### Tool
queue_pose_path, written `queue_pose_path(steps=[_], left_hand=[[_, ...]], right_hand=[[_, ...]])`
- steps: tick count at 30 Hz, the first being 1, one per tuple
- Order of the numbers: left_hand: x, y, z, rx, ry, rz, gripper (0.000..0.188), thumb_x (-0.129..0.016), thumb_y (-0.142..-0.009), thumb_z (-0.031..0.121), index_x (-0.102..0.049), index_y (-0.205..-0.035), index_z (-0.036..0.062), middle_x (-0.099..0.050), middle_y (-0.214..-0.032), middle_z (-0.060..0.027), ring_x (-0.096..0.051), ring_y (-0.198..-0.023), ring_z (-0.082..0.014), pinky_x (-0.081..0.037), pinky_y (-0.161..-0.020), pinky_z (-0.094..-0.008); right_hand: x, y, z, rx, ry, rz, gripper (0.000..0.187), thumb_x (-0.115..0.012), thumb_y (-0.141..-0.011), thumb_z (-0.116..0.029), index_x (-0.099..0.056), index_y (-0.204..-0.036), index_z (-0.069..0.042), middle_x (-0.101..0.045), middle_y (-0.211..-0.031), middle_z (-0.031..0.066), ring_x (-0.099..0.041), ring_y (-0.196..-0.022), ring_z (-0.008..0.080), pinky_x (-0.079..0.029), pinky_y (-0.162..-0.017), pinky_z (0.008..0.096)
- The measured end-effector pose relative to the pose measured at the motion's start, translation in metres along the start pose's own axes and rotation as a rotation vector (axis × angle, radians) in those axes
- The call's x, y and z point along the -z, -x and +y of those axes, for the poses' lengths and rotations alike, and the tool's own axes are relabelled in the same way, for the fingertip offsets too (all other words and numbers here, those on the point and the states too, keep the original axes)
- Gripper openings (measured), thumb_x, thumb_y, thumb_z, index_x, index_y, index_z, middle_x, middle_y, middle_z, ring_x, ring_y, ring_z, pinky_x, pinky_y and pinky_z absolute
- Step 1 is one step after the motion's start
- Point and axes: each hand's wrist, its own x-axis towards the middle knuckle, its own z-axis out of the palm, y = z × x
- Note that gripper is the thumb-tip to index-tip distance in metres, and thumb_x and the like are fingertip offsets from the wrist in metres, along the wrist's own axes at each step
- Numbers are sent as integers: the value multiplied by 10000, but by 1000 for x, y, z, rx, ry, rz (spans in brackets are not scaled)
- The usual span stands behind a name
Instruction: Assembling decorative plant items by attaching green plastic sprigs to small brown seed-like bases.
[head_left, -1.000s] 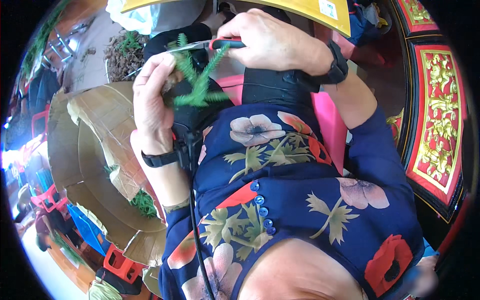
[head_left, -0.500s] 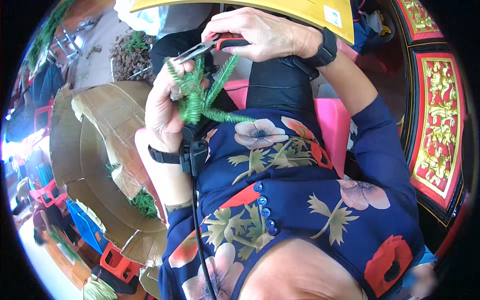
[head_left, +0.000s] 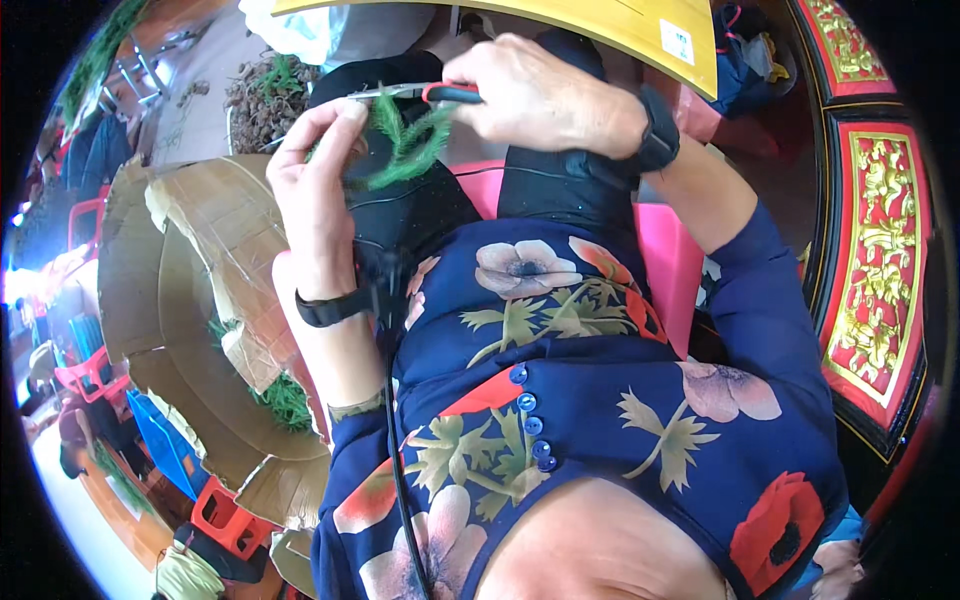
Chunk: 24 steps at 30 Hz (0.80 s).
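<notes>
My left hand grips a green artificial pine sprig by its base, holding it over my lap. My right hand is closed on red-handled pliers, whose metal jaws point left and reach the top of the sprig beside my left fingertips. Both wrists wear black bands. The sprig is blurred, and I cannot tell whether the jaws pinch it.
A large open cardboard box with green sprigs inside stands at my left. A pile of brown and green pieces lies beyond it. I sit on a pink chair. A yellow board is ahead, a red and gold carved panel at my right.
My left hand has lifted the sprig toward the pliers and turned it, so its branches now bunch up under the jaws. My right hand moved slightly right and down.
</notes>
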Motion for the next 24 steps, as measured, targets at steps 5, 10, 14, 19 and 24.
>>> queue_pose_path(steps=[5,10,14,19,24], left_hand=[[-1,-1,3,-222,-475,50,148,-632,-835,154,-649,-927,39,-627,-809,-24,-536,-695,-99,-423,-636,-229],[3,1,7,22,-71,-146,145,-614,-844,141,-630,-944,37,-622,-858,-21,-543,-714,-111,-431,-639,-239],[6,2,-2,202,310,-245,155,-600,-853,148,-601,-970,47,-600,-912,-29,-542,-739,-134,-450,-662,-272],[4,5,-5,350,386,-315,170,-597,-854,154,-576,-989,53,-577,-944,-34,-549,-777,-165,-475,-699,-320],[7,4,-8,366,479,-487,161,-609,-855,175,-597,-961,54,-581,-878,-31,-541,-770,-163,-469,-707,-311]], right_hand=[[-10,4,17,15,34,147,165,-591,-795,-124,-619,-879,15,-603,-710,178,-602,-675,323,-476,-663,366],[2,-11,40,434,57,357,208,-592,-799,-159,-632,-915,10,-597,-700,192,-599,-662,321,-472,-664,365],[21,-11,32,445,-102,169,208,-580,-705,-29,-534,-907,-4,-540,-816,145,-538,-777,314,-435,-700,367],[24,-17,31,588,-148,155,200,-589,-703,-40,-540,-895,-11,-544,-813,146,-546,-776,308,-437,-688,363],[27,-19,33,532,-147,40,207,-600,-683,-47,-545,-881,-15,-533,-777,146,-546,-742,311,-438,-659,359]])
